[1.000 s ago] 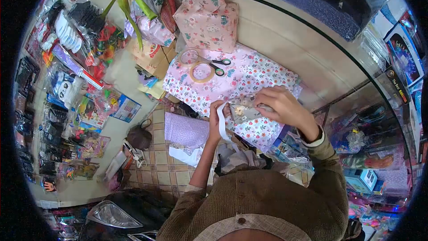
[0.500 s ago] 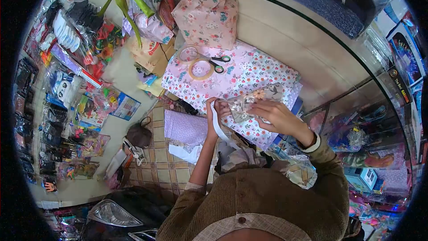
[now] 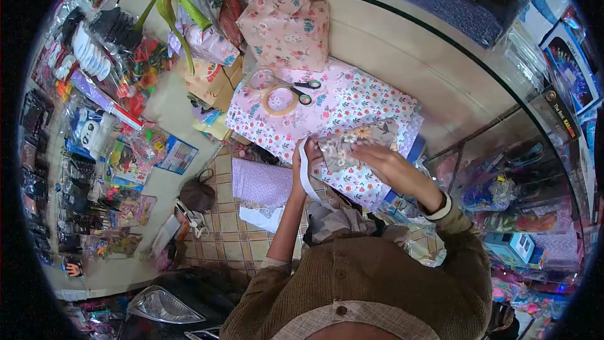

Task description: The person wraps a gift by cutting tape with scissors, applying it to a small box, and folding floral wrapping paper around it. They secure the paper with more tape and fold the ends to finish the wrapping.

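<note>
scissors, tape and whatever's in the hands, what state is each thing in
scissors: lying flat, handles apart
tan tape roll: lying flat
grey floral packet: between the hands
white strip: curved, dangling
left hand: at packet's left end
right hand: fingers over packet
pink floral parcel: wrapped

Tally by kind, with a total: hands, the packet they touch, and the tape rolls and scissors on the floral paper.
Hands: left hand, right hand: 2
Floral packet: 1
Tape rolls: tan roll, clear roll: 2
Scissors: 1
Total: 6
</note>
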`<act>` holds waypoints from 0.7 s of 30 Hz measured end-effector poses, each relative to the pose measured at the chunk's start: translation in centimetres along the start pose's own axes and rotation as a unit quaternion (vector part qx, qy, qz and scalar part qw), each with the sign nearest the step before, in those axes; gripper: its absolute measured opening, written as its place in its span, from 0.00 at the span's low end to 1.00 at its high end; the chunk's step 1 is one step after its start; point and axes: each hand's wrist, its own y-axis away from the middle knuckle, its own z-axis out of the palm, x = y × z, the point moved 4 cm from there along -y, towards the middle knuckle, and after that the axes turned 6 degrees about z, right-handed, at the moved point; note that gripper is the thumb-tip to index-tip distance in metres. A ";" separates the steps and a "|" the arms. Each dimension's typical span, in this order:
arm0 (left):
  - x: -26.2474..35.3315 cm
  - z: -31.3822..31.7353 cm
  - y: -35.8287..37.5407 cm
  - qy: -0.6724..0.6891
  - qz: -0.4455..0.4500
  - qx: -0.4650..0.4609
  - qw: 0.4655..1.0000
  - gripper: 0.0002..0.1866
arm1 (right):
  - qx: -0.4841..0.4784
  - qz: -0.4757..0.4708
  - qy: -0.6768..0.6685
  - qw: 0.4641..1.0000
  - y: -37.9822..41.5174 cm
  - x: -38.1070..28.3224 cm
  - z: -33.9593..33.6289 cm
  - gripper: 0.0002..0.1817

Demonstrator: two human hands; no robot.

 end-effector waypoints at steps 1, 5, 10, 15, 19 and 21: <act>-0.2 -0.1 -0.1 -0.003 -0.007 0.002 1.000 0.15 | 0.014 -0.008 0.003 1.000 -0.1 0.1 -0.2 0.26; -0.5 -0.2 -0.4 -0.003 -0.021 -0.004 1.000 0.17 | 0.085 -0.053 0.062 0.993 -0.7 0.5 -0.7 0.24; -0.7 -0.2 -0.2 0.014 0.023 -0.006 1.000 0.20 | 0.077 -0.089 0.102 0.988 0.3 2.1 1.9 0.26; 0.0 0.5 0.5 -0.007 0.050 -0.017 0.999 0.19 | 0.017 -0.049 0.015 0.999 1.9 2.6 4.1 0.28; -0.3 0.4 0.1 -0.011 0.042 -0.036 0.998 0.20 | 0.040 -0.009 -0.102 0.994 2.4 2.5 3.4 0.29; 0.2 0.6 0.4 -0.017 0.046 -0.040 0.998 0.20 | 0.068 0.016 -0.141 0.987 2.5 2.6 2.9 0.29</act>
